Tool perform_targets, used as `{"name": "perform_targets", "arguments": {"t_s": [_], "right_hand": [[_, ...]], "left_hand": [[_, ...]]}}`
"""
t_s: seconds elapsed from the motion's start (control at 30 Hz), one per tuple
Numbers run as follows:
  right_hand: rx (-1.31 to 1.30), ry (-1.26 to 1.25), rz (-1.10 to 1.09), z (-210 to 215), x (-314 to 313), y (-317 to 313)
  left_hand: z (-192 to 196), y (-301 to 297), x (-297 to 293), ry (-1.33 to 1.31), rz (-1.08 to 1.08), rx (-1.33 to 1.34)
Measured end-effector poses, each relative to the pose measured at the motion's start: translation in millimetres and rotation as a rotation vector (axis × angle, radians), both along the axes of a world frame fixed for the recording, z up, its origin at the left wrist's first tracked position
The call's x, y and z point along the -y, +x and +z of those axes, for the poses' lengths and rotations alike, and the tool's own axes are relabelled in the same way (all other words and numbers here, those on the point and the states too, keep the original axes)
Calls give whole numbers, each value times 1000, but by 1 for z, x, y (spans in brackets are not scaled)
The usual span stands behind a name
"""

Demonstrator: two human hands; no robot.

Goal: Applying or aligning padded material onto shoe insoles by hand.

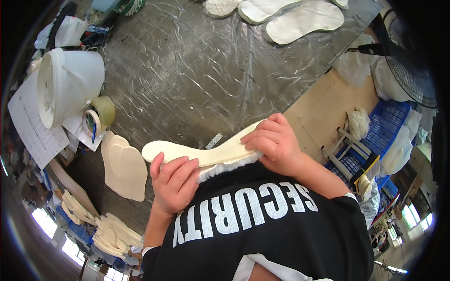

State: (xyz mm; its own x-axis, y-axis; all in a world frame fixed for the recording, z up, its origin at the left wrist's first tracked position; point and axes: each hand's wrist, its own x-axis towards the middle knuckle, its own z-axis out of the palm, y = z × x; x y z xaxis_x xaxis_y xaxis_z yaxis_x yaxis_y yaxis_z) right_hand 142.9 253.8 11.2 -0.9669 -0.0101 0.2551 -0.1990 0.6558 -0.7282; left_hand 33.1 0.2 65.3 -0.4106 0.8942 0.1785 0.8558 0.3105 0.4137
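Note:
Both my hands hold a cream insole (187,153) close in front of my chest. White fleece (229,167) shows along its underside, on the edge nearest me. My left hand (176,182) is closed on the near edge toward the left end, fingertips lying over the top face. My right hand (274,143) pinches the other end, which bends upward. What its thumb and fingertips press on is partly hidden. Left of the held piece, a few overlapping cream insole pieces (126,171) lie on the plastic-covered table (173,84).
Several whitish insoles (307,21) lie at the far edge. A white bucket (77,72), tape rolls (103,112) and a written sheet (35,122) stand or lie at left. Below are stacked cream pieces (112,236). At right are a fan (408,61) and a blue crate (386,124).

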Motion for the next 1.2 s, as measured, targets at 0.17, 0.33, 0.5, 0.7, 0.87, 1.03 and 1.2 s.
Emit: {"name": "perform_targets", "arguments": {"t_s": [0.17, 0.33, 0.5, 0.7, 0.87, 1.03, 1.2], "right_hand": [[-86, 50, -71, 6, -4, -7], [635, -897, -142, -2, -30, -10], [332, -1952, 74, -32, -23, -22], [569, -1950, -169, -38, 47, -49], [557, -2045, -214, -22, 64, -51], [574, -1805, -242, -17, 67, -47], [540, -1716, -273, -21, 70, -43]], "left_hand": [[-2, -1, -2, -34, 18, -38], [-7, -13, 3, 76, 256, 482], [-31, -21, 20, 239, 703, 1596], [-39, -9, -6, 318, 751, 2176], [-37, 5, -8, 258, 758, 2174], [-50, 8, 3, 258, 811, 2012], [-40, -4, 0, 358, 932, 2111]]}}
